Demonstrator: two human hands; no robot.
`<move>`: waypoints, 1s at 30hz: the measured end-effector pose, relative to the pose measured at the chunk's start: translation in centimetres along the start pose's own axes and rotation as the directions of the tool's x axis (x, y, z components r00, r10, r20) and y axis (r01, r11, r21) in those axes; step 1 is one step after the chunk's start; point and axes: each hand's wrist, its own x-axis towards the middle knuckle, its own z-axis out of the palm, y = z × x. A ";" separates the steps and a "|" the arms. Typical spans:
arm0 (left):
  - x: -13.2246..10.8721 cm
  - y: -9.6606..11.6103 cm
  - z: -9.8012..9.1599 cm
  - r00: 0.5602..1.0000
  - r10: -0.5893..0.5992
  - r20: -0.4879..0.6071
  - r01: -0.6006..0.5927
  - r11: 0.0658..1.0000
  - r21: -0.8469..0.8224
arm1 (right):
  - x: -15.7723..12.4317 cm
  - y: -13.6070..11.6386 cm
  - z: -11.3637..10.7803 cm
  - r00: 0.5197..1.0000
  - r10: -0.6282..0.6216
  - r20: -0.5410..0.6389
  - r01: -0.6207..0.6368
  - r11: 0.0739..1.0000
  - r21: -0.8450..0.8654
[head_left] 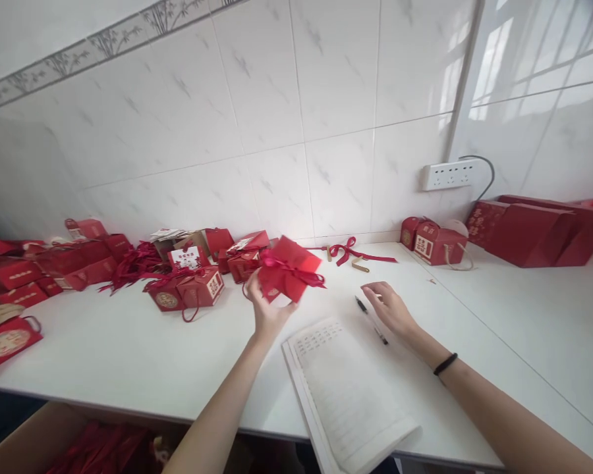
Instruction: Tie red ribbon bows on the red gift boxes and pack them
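Note:
My left hand [269,313] is closed around a small red gift box [286,266] tied with a dark red ribbon bow. It lifts the box, tilted, above the white table. My right hand [386,304] hovers beside a black pen [360,304], fingers loosely bent and nothing in them; a black band circles that wrist. Below the box lies an open notebook [356,395] with rows of handwriting near its top. Just past it, a pen cap or second pen piece [381,337] rests on the tabletop.
Red boxes with rope handles [185,289] crowd the table's left side, near a heap of ribbons [141,260]. A loose ribbon bow [346,250] lies by the wall. Red bags [528,230] stand at right under a power strip [449,176]. Another person's hand [0,316] touches a red box at far left.

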 end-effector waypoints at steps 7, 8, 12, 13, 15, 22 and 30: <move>-2.4 5.4 7.8 0.965 -0.014 0.264 0.050 0.990 -0.132 | -0.5 -1.9 -1.1 0.993 -0.019 0.121 -0.070 0.720 0.691; -2.9 5.3 8.1 0.954 -0.029 0.298 0.073 0.988 -0.136 | -0.5 -2.0 -1.4 0.992 -0.031 0.126 -0.067 0.712 0.699; -3.7 4.4 7.4 0.850 0.079 0.521 0.068 0.964 -0.259 | -0.4 -2.2 -1.9 0.993 -0.020 0.114 -0.057 0.771 0.634; -3.6 4.2 7.0 0.828 0.100 0.552 0.081 0.953 -0.293 | -0.4 -2.2 -1.9 0.993 0.001 0.116 -0.072 0.791 0.608; -3.2 3.9 6.5 0.816 0.089 0.571 0.132 0.933 -0.334 | -0.5 -2.4 -1.8 0.991 0.039 0.129 -0.106 0.817 0.567; -2.5 3.9 6.4 0.825 0.015 0.565 0.300 0.836 -0.460 | -1.2 -2.8 -1.1 0.998 -0.022 0.057 -0.004 0.911 0.413; -1.4 4.4 5.2 0.771 -0.010 0.637 0.253 0.922 -0.292 | -1.2 -2.0 -0.8 0.995 -0.048 0.092 0.029 0.979 0.200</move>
